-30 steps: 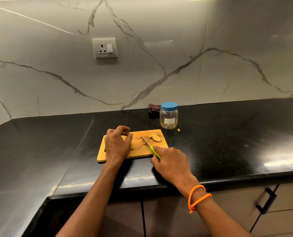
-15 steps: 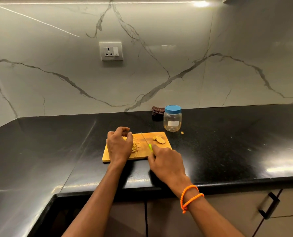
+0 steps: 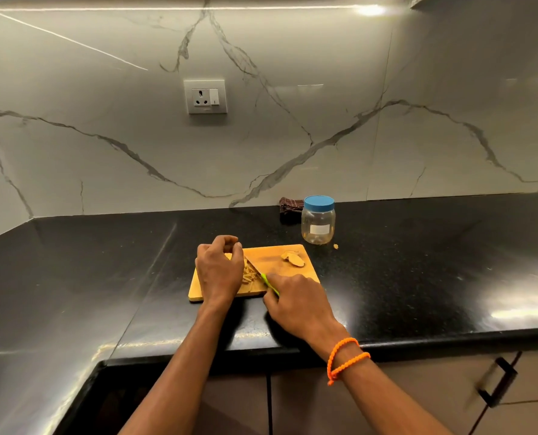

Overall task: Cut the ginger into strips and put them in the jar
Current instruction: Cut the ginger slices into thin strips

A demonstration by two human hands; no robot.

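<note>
My right hand (image 3: 295, 301) is curled around the green handle of the knife (image 3: 263, 274), the blade angled up and to the left across the cutting board (image 3: 306, 271), its tip close to my left fingers. My left hand (image 3: 219, 268) sits on the board's left half with fingers curled; I judge it is steadying a piece of ginger, but the hand hides it, so I cannot tell what it actually holds. Just right of that hand lies a small heap of cut strips (image 3: 249, 276), touching the blade's left side. Two uncut ginger pieces (image 3: 292, 258) wait near the board's far right corner.

To cut well here I would keep the left fingertips tucked back, knuckles guiding the blade, and make thin, even, straight-down strokes rather than sawing, since the strips are small and slide easily. The board sits near the counter edge, so downward pressure should stay light.

Beyond the board stands the jar (image 3: 318, 222), its blue lid on, a ginger scrap (image 3: 335, 246) on the black counter (image 3: 418, 262) beside it. A dark cloth (image 3: 289, 205) lies behind.
</note>
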